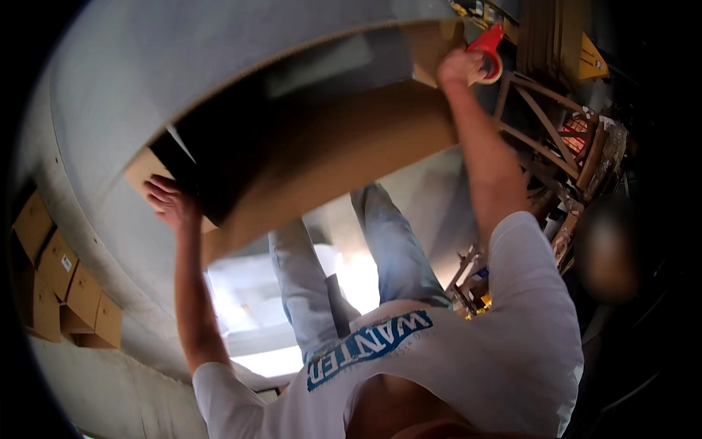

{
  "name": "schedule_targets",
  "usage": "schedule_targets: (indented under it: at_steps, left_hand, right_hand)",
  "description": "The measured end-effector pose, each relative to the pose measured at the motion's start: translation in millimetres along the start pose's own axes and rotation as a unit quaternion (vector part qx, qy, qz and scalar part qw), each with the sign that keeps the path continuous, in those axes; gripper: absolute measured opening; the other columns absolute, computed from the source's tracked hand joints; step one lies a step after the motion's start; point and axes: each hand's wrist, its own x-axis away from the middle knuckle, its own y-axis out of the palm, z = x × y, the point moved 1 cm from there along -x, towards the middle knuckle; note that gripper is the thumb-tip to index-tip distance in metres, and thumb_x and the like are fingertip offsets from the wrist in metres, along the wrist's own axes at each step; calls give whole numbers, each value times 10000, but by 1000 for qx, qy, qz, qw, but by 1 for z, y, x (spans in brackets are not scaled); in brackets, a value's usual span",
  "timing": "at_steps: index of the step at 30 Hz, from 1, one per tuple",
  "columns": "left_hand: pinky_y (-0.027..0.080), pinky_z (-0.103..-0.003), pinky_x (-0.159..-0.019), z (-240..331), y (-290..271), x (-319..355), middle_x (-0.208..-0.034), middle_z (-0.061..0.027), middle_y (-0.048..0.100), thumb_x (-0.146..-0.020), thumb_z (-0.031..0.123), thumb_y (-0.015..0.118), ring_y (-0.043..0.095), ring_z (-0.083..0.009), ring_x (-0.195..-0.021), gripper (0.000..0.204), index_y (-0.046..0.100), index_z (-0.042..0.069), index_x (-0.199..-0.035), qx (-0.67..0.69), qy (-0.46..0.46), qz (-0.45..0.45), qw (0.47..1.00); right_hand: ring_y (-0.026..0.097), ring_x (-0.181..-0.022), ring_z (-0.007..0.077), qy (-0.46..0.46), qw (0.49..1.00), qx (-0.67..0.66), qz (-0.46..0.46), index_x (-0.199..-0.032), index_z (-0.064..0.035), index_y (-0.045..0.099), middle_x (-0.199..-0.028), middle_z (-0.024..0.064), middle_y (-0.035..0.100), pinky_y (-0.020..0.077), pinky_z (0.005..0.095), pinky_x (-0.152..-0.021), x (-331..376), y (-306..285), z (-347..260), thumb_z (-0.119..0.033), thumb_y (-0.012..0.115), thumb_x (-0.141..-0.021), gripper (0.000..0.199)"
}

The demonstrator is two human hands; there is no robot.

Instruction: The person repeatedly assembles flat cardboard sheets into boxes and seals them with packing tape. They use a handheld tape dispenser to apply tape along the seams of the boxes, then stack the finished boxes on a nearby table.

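A large brown cardboard box (351, 151) stretches across in front of me, tilted, its top open and its inside dark. At its left end my left hand (172, 200) grips the end flap, fingers bent over the cardboard; the thumb is hard to see. My right hand (462, 68) is at the box's far right corner, closed around a red tape dispenser (488, 44) with a roll of tape on it. Part of the dispenser's grip is hidden by the fingers.
Several brown boxes (77, 289) are stacked at the left by the wall. To the right stand a rusty metal frame (545, 124) and upright cardboard sheets (550, 40), with a yellow metal part (593, 58) beside them. Grey floor (110, 80) lies beyond the box.
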Motion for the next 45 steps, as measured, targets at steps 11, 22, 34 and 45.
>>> schedule_targets:
  at_steps: [11,22,34,45]
  left_hand:
    - [244,-635,-1083,38,4,9,-1546,-304,96,-916,426,574,146,-490,-1416,846,136,11,-1509,285,101,-136,943]
    - [496,-425,-506,45,-45,12,-707,-104,653,-780,594,654,647,-321,-634,522,587,113,-971,181,302,-184,918]
    - [433,-450,-853,88,16,-14,-1047,-80,593,-721,550,717,548,-309,-977,598,567,100,-1084,212,163,157,951]
    - [420,-490,-969,108,-3,39,-1220,-180,531,-703,300,841,472,-387,-1210,599,538,20,-1136,352,9,225,908]
  right_hand:
    - [480,-1095,414,29,999,-30,6,-1256,-106,543,-1178,229,444,393,486,-947,-15,76,39,-234,683,-781,512]
    - [493,-1180,253,-31,981,-23,-191,-1397,-169,422,-1333,147,486,418,325,-929,-47,14,56,-278,492,-928,486]
    - [565,-941,319,-735,670,99,-22,-1199,-117,603,-1050,137,553,482,425,-777,-3,-128,-133,-225,633,-860,356]
    - [516,-944,290,-542,776,317,58,-1019,-103,651,-1013,115,530,416,443,-767,114,-20,-67,-228,509,-872,239]
